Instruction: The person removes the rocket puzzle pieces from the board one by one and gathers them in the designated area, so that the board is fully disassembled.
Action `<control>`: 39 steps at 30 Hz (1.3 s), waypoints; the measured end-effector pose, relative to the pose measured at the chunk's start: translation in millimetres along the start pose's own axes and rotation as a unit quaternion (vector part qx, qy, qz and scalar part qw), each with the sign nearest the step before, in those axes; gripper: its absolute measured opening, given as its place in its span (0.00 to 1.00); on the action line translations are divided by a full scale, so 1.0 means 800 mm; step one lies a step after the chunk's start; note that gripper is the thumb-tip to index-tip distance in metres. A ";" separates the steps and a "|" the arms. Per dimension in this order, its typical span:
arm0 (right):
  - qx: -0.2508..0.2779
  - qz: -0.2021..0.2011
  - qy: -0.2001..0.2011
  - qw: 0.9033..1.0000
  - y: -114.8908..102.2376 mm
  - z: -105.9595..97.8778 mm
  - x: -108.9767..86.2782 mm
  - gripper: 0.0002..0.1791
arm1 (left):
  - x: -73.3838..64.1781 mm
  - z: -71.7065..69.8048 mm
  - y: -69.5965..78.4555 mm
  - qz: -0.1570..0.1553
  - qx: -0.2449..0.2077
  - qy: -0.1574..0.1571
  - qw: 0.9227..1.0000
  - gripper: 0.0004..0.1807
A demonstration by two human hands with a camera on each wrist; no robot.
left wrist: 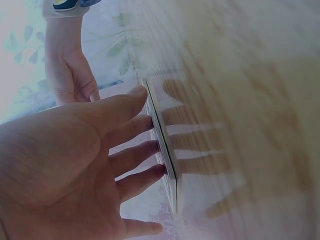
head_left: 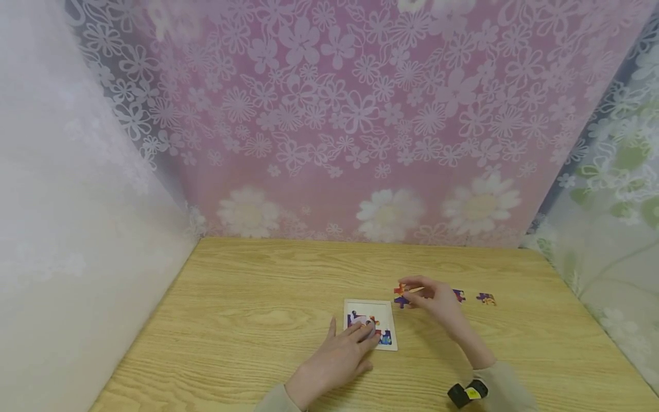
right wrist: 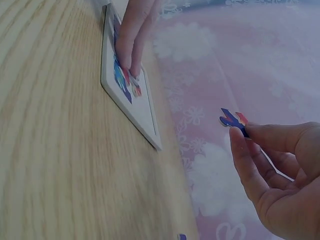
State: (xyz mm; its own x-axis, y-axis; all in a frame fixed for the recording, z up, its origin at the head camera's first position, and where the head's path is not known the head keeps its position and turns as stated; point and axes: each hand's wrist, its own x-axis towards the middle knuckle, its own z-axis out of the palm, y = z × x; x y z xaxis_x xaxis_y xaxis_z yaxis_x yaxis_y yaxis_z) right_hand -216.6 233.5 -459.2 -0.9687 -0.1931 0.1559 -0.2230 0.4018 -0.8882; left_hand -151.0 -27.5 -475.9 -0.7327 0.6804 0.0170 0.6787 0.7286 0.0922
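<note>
My left hand (head_left: 340, 356) rests on a small white-framed jigsaw puzzle tray (head_left: 394, 345), fingers spread. In the left wrist view its fingertips press on the face of the tray (left wrist: 169, 170), seen edge-on. Some colourful pieces sit in the tray's lower part; bare white backing shows in its upper part. Up and right of the tray, my right hand (head_left: 444, 304) pinches a purple, red and orange jigsaw piece (head_left: 399, 293) between thumb and fingertips. The right wrist view shows this piece (right wrist: 232, 121) held clear of the table.
Two loose jigsaw items lie to the right on the wooden table (head_left: 247, 320): a purple piece (head_left: 459, 295), partly behind the right hand, and a purple-orange piece (head_left: 486, 298). A black device (head_left: 467, 393) is on the right wrist. Flowered curtains (head_left: 360, 114) stand behind the table.
</note>
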 end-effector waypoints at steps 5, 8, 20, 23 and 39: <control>0.001 -0.005 0.012 1.000 0.006 -0.017 -0.006 0.21 | 0.000 0.000 0.001 -0.003 -0.002 -0.002 1.000 0.30; 0.008 0.000 0.016 1.000 0.009 -0.029 -0.011 0.21 | -0.001 0.001 0.001 -0.003 -0.006 -0.003 1.000 0.31; -0.009 0.023 0.038 0.999 0.028 -0.085 -0.037 0.24 | -0.003 0.001 0.000 -0.002 -0.011 -0.004 1.000 0.31; -0.005 0.030 0.041 0.999 0.034 -0.098 -0.045 0.25 | -0.003 0.001 0.000 -0.002 -0.016 -0.003 1.000 0.31; -0.023 0.052 0.064 0.996 0.077 -0.175 -0.082 0.21 | 0.001 -0.002 0.000 -0.001 -0.020 -0.006 1.000 0.31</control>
State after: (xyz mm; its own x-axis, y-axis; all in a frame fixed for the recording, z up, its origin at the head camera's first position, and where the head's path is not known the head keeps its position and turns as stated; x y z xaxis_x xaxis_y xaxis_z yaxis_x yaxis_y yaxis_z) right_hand -181.9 396.1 -464.0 -0.9922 -0.0338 0.1203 -0.1225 0.4549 -0.8821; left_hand -151.1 -27.0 -474.4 -0.7328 0.6804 0.0048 0.6749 0.7260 0.1321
